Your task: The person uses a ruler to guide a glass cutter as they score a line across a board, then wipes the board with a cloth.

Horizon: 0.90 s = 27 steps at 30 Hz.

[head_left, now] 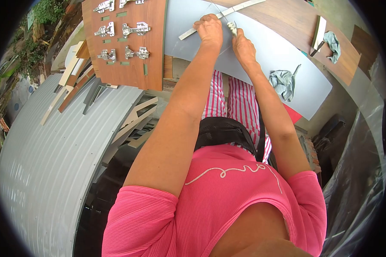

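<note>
A narrow pale strip (245,5) lies slantwise across the grey-blue board (270,47) at the top middle. My left hand (209,30) is closed on this strip, fingers curled over it. Just to its right, my right hand (243,45) wraps round the whitish wrapped handle (232,28) of a tool. A thin dark rod or blade reaches up and left from the handle across the strip; its exact shape is too small to tell. The two hands are apart.
A brown wood panel (154,43) with several metal hinges (136,29) stands at the upper left. Grey cloths (283,83) lie on the right. Corrugated metal sheeting (51,158) and wood offcuts (75,77) fill the left side. Clear plastic sheeting (358,171) hangs at the right.
</note>
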Tool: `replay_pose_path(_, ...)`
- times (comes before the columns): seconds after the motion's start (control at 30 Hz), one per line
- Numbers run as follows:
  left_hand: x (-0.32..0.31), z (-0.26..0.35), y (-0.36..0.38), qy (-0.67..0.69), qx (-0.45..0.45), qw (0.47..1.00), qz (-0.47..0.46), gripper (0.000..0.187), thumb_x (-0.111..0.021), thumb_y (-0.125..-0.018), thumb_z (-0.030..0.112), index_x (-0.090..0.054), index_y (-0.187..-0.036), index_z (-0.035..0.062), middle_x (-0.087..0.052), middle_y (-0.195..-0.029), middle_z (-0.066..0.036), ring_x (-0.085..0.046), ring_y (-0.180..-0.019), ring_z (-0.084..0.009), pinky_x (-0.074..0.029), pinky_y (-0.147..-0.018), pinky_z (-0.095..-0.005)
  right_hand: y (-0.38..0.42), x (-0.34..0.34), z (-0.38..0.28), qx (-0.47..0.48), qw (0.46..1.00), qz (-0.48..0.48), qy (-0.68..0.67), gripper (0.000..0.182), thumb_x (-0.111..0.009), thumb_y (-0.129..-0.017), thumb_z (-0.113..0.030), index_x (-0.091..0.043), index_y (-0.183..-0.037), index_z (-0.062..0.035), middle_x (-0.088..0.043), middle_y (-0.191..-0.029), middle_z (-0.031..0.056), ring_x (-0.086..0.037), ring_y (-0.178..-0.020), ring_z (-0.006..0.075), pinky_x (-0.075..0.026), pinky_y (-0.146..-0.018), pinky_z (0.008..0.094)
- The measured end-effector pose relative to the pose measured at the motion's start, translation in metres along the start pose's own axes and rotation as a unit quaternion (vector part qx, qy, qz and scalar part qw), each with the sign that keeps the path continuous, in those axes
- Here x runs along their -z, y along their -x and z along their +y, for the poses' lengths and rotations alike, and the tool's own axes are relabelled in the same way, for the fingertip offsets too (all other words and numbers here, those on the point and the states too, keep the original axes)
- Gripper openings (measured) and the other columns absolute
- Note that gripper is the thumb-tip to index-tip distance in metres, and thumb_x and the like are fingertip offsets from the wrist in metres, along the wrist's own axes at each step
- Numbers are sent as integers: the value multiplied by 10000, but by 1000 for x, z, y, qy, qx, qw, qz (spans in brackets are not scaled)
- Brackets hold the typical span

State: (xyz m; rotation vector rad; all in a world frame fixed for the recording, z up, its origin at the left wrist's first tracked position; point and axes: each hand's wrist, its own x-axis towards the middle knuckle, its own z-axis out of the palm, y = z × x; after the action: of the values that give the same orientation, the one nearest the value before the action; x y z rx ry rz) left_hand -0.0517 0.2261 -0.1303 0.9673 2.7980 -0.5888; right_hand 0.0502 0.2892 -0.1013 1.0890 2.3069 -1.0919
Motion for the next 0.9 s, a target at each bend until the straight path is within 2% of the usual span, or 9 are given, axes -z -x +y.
replay_pose_path(0.13, 0, 0, -4, 14, -11, 1000, -20, 261, -671, -705, 112, -601, -932, 5, -649, -858, -116, -662, -716, -279, -521, -592, -359, 55, 0, 36, -49, 999, -12, 7, 230, -464, -909, -183, -419, -1096, -56, -630, -833, 267, -607, -811, 451, -465, -732, 534)
replay_pose_path(0.17, -1, -1, -2, 7, -5, 1000, 4, 250, -672, -705, 115, -598, -918, 8, -646, -843, -113, -662, -708, -270, -519, -583, -355, 64, -1, 37, -65, 998, -19, -1, 218, -463, -908, -177, -421, -1081, -51, -630, -830, 266, -608, -810, 451, -466, -734, 533)
replay_pose_path(0.23, -2, 0, 1, 0, -4, 1000, 30, 239, -673, -704, 118, -596, -903, 10, -643, -829, -109, -662, -699, -262, -518, -574, -351, 44, 2, 20, -51, 999, -16, 6, 214, -464, -908, -179, -421, -1074, -51, -631, -830, 266, -608, -810, 450, -467, -732, 531)
replay_pose_path(0.37, -4, -2, 0, -2, -19, 1000, 13, 232, -676, -704, 126, -598, -892, 15, -638, -807, -91, -661, -687, -237, -509, -552, -335, -14, 6, -13, 18, 1000, 15, 18, 201, -465, -905, -180, -426, -1056, -52, -630, -830, 270, -609, -812, 449, -471, -728, 523)
replay_pose_path(0.47, -5, -3, 0, -2, -22, 1000, 14, 230, -679, -701, 128, -603, -891, 24, -639, -806, -80, -662, -690, -215, -504, -549, -322, 18, -3, 17, -5, 1000, 11, 9, 208, -466, -903, -181, -433, -1062, -50, -631, -824, 268, -607, -814, 450, -475, -722, 518)
replay_pose_path(0.53, -3, 1, -3, 0, -21, 1000, 12, 229, -679, -699, 127, -605, -892, 29, -641, -807, -76, -663, -692, -204, -503, -551, -319, 57, -7, 42, -57, 998, -3, 35, 219, -466, -905, -184, -437, -1075, -48, -633, -823, 260, -606, -816, 450, -472, -726, 518)
replay_pose_path(0.63, -5, 0, 1, 0, -3, 1000, 1, 220, -672, -703, 127, -606, -890, 34, -642, -807, -70, -664, -702, -200, -501, -552, -320, 75, -2, 45, -68, 997, -10, 21, 243, -474, -905, -198, -432, -1092, -49, -635, -827, 254, -606, -819, 448, -469, -731, 522)
replay_pose_path(0.8, -4, -1, 0, -3, -7, 1000, 22, 224, -658, -718, 131, -607, -910, 28, -646, -819, -68, -665, -721, -223, -504, -559, -329, 23, -2, 16, -25, 1000, 0, 17, 255, -482, -904, -211, -428, -1095, -50, -628, -819, 269, -605, -817, 453, -470, -733, 522)
replay_pose_path(0.9, -1, -1, 0, 6, -3, 1000, 12, 225, -657, -718, 123, -599, -916, 34, -650, -831, -80, -668, -713, -209, -513, -555, -342, 19, -6, 10, -20, 1000, 16, 3, 274, -482, -901, -222, -422, -1108, -53, -622, -810, 285, -603, -799, 460, -468, -717, 528)
